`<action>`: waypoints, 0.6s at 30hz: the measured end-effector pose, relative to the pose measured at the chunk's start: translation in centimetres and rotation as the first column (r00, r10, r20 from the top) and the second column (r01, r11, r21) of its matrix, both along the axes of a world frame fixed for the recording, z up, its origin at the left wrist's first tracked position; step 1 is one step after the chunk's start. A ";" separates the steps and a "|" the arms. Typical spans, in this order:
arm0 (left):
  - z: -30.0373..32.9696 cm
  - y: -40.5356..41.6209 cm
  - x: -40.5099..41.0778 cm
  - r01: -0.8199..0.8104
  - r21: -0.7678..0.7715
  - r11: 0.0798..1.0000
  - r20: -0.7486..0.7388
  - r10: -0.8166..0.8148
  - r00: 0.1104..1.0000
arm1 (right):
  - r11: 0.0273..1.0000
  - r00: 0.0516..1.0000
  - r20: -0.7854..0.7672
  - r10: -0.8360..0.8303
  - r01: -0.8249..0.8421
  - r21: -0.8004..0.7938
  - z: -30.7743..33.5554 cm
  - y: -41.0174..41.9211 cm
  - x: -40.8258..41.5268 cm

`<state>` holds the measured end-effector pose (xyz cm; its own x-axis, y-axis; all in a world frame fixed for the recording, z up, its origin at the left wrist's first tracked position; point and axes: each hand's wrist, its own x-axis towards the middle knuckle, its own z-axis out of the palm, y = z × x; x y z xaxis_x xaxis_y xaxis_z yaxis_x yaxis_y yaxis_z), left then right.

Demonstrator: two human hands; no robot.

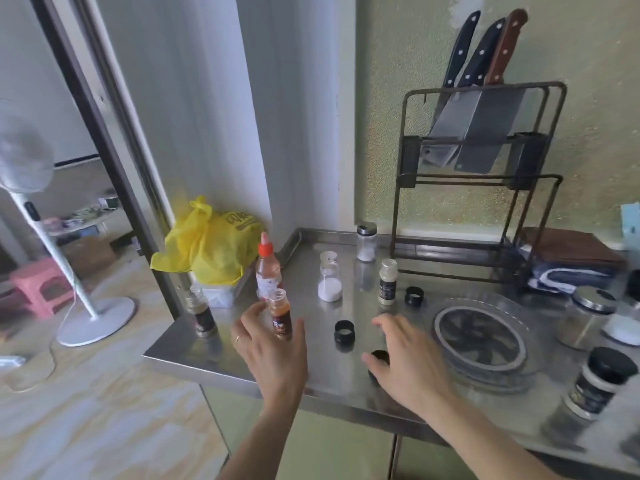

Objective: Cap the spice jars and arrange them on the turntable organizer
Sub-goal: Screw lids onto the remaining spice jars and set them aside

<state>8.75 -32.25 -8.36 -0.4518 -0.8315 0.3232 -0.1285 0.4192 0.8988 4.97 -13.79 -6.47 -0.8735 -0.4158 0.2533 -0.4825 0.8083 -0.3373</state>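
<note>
An uncapped jar of red spice stands near the counter's front left. My left hand curls around it with fingers apart, thumb to its right, fingers to its left. My right hand lies spread over a black cap, thumb touching the cap's left side. Two more black caps lie loose on the steel. An uncapped pale-spice jar and an uncapped dark jar stand apart. The clear round turntable, just right of my right hand, carries nothing.
A flask of white powder, a metal-lidded shaker and a red-capped bottle stand behind. A capped black-lid jar and a metal-lidded glass jar sit right. A knife rack, towels and a yellow bag line the back.
</note>
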 end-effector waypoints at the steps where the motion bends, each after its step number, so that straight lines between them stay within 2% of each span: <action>1: -0.4 -0.8 -0.4 0.001 0.027 1.000 0.029 -0.002 1.000 | 0.999 0.999 0.033 0.000 -0.001 0.044 -0.3 -0.7 -0.2; 5: -2.0 -3.1 -1.9 0.078 0.135 0.988 0.126 -0.095 0.988 | 0.992 0.993 0.113 -0.026 0.012 0.125 -1.3 -2.4 -0.6; 11: -1.6 -4.4 -2.2 0.113 0.117 0.987 0.104 -0.125 0.987 | 0.996 0.994 0.103 -0.039 0.029 0.089 -2.3 -2.4 -1.5; 13: -0.7 -3.9 -1.5 0.125 0.106 0.987 0.048 -0.130 0.990 | 0.999 0.992 0.128 -0.019 0.024 -0.037 -1.6 -1.9 -1.7; 15: 0.5 -2.6 -0.6 0.183 0.083 0.980 -0.009 -0.183 0.983 | 0.966 0.988 0.152 -0.004 0.043 -0.254 -0.4 -1.2 -1.9; 16: 1.0 -1.7 -0.2 0.225 0.080 0.971 -0.038 -0.222 0.974 | 0.921 0.982 0.187 0.012 0.062 -0.384 0.3 -0.7 -2.1; 18: 1.7 0.3 0.4 0.326 0.080 0.942 -0.091 -0.319 0.944 | 0.761 0.950 0.302 0.083 0.135 -0.634 2.4 0.3 -2.0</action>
<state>9.13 -31.96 -6.63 -0.6776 -0.6734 0.2955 0.0694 0.3415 0.9373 2.96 -13.48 -4.09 -0.9574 -0.2257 0.1801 -0.2535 0.3582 -0.8986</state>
